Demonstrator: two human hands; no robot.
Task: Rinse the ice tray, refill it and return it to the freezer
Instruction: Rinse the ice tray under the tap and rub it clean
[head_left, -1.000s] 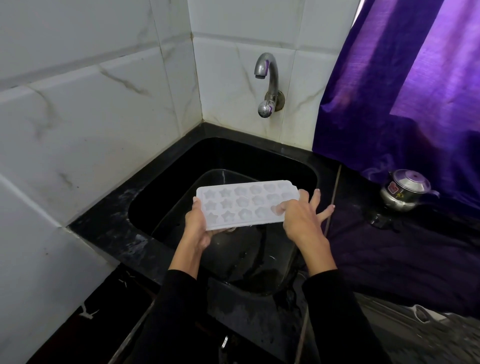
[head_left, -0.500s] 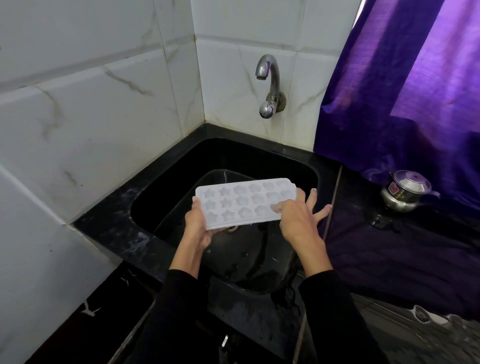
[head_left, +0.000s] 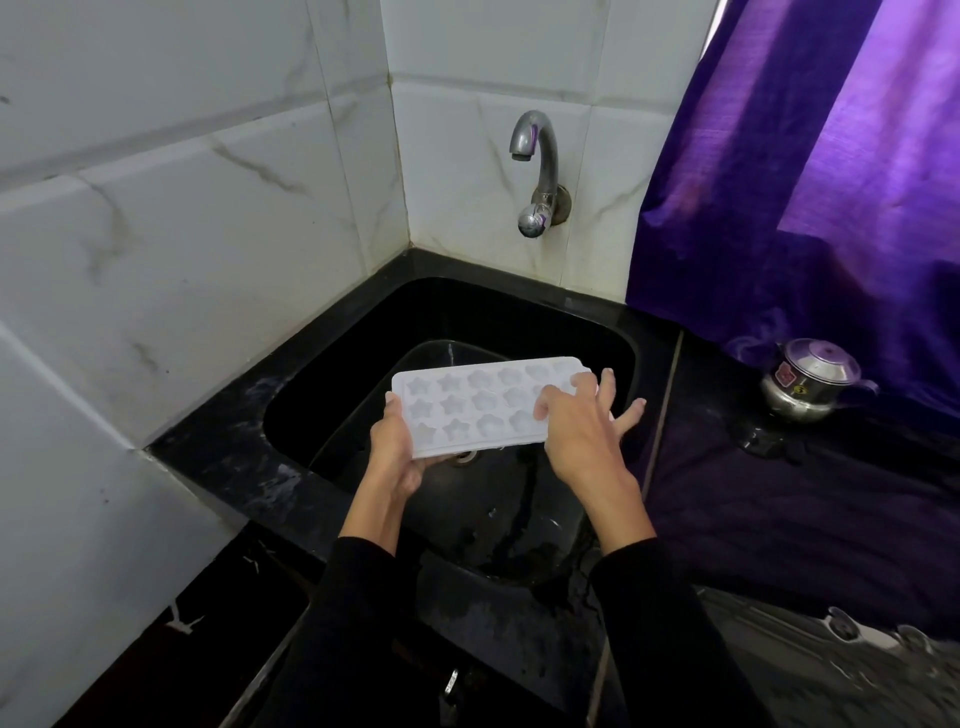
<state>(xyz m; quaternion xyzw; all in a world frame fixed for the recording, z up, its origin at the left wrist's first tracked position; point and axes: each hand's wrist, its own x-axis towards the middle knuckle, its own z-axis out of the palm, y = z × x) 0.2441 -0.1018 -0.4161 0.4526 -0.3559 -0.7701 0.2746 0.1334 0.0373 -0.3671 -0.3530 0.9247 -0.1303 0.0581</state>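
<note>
1. Your left hand (head_left: 396, 453) is grasping the left end of the white ice tray (head_left: 480, 402), thumb on the upper face and fingers curled under the near edge.
2. Your right hand (head_left: 581, 431) rests on the tray's right end with fingers spread; its fingertips (head_left: 542, 408) press on the cavities, and you cannot tell whether any finger hooks under the far side.
3. The tray sits at the center of the frame, held roughly level over the black sink (head_left: 332, 374), cavities facing up, with star and rounded shapes visible.
4. The sink drain (head_left: 464, 456) shows just below the tray's near edge.
5. The metal tap (head_left: 536, 171) is on the tiled wall at upper center, above the sink.
6. A small steel kettle (head_left: 808, 379) stands on the dark counter (head_left: 779, 493) at right, below the purple curtain (head_left: 831, 182).
</note>
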